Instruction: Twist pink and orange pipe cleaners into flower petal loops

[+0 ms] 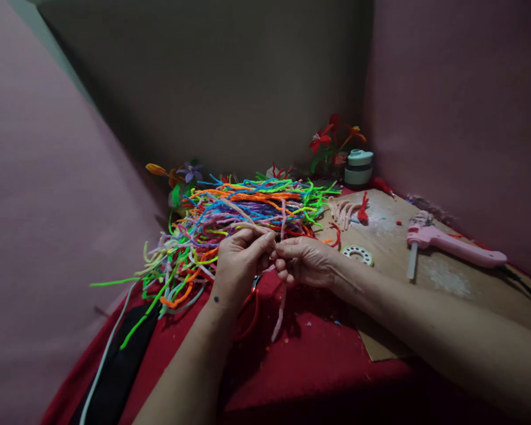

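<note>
My left hand (245, 254) and my right hand (307, 261) meet in front of the pile, fingertips pinched close together. A pale pink pipe cleaner (279, 313) runs between them, one end standing up above the fingers and the other hanging below. Another pale length (234, 206) stretches up and left from the left hand's fingers. Just where the fingertips meet, the fingers hide the detail. Behind the hands lies a large heap of multicoloured pipe cleaners (248, 195). Partly covered by my left hand, red-handled scissors (255, 310) rest on the red cloth (310, 366).
On the right, a pink glue gun (460, 247) lies on a brown board (429, 307), its cable trailing off. Near it are a round holed disc (357, 255) and curled pale pieces (344, 212). Pipe cleaner flowers (321, 140) and a lidded jar (358, 168) stand behind.
</note>
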Tool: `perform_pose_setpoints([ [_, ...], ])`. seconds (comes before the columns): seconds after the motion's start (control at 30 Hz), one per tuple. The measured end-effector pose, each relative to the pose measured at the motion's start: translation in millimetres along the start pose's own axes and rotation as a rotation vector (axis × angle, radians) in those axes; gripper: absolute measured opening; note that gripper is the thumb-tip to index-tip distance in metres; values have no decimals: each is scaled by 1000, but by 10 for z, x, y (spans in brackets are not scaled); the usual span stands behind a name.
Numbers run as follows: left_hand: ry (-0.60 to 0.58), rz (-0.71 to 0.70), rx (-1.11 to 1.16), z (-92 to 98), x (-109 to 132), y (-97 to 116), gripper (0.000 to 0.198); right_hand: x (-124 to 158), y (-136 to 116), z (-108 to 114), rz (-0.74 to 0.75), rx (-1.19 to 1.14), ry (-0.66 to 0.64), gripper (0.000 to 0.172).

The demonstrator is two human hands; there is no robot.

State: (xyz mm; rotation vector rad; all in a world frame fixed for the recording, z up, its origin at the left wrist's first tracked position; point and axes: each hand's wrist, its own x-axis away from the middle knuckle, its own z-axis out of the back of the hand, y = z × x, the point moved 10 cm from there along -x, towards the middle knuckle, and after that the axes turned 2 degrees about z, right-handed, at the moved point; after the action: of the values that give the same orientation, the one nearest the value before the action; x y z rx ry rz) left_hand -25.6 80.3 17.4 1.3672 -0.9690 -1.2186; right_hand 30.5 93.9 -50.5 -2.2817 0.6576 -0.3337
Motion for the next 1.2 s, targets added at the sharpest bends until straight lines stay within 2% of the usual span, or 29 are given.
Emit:
perform_pose_setpoints([
  [0.1,135,-63,-116,90,30,81,21,-5,-75,26,100,110,30,19],
  [0.2,194,-93,-153,155,32,98,23,14,-157,-19,185,205,19,28],
  [0.43,85,18,-64,120,-38,-56,20,42,-304,11,283,304,87,33],
  [0.57,123,-43,-67,157,-36,-1,19,69,-330,52,315,388,182,37],
  [0.67,123,22,-72,175,-47,-81,23,81,-312,73,301,426,217,36],
  [0.83,92,104,-19,156,-54,-170,25,67,-302,56,292,417,163,31],
  [1.03,92,88,12,148,-58,-159,27,118,-383,84,351,493,259,25],
  [1.2,53,99,31,123,-67,-190,29,99,-307,7,304,398,163,25],
])
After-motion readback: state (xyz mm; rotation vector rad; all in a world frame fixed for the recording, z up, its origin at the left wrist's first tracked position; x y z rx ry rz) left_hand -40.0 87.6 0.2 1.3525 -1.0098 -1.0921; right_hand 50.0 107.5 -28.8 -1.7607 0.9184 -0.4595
